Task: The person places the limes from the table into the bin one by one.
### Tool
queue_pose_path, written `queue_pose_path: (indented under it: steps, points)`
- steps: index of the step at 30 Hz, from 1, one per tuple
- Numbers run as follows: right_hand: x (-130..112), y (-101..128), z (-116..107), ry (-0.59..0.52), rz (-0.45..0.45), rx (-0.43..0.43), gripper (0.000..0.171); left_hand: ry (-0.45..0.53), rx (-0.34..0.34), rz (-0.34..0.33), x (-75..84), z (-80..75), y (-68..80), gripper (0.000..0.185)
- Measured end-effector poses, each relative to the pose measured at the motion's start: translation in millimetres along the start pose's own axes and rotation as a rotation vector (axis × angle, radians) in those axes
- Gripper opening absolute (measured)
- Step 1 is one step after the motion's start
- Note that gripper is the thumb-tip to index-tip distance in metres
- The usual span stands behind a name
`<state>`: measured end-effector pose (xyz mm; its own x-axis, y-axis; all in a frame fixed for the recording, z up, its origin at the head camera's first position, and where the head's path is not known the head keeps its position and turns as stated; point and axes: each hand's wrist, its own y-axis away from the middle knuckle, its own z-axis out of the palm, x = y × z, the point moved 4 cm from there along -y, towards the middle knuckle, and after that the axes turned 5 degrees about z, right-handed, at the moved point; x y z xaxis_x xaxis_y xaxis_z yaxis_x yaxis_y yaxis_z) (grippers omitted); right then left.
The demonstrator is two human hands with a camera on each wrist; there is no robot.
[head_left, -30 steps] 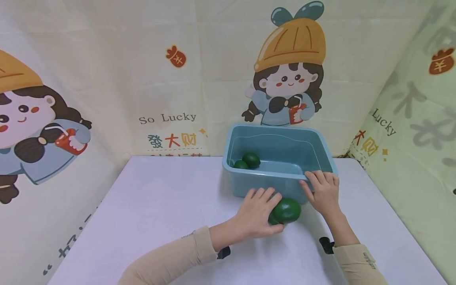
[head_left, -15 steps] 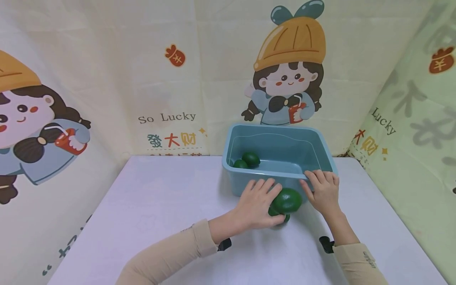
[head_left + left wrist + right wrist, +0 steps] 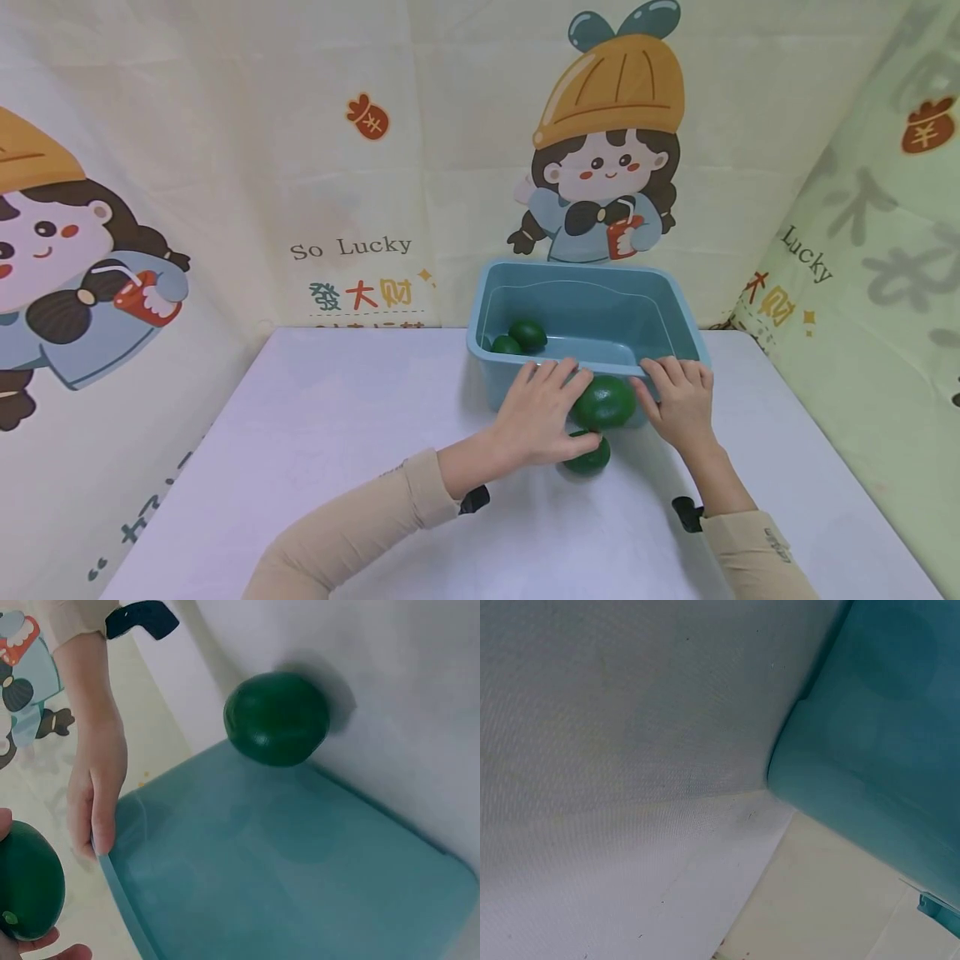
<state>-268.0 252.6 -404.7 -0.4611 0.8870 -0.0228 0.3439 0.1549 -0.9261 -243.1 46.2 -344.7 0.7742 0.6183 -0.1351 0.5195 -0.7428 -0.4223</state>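
Head view: left hand [image 3: 542,412] grips green fruit [image 3: 604,402] beside bin [image 3: 495,383]; right hand [image 3: 678,406] rests flat on rim.

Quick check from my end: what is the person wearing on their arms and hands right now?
Both hands, left hand and right hand, are bare: no gloves, and no rings that I can make out. Each forearm is covered by a snug beige sleeve ending at the wrist; the right sleeve carries small dark lettering near its cuff. A black strap or mount sits at each wrist.
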Motion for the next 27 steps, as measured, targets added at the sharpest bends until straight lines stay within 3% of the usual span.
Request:
queue_pose_path:
  steps: [9,27]
  points:
    - [1,0,0,-0.008,0.007,-0.003,0.041,0.035,-0.037,-0.031,-12.0,-4.0,-13.3,0.065]
    - [1,3,1,-0.005,0.003,0.014,0.044,0.057,-0.111,-0.154,-32.1,6.6,-36.1,0.068]
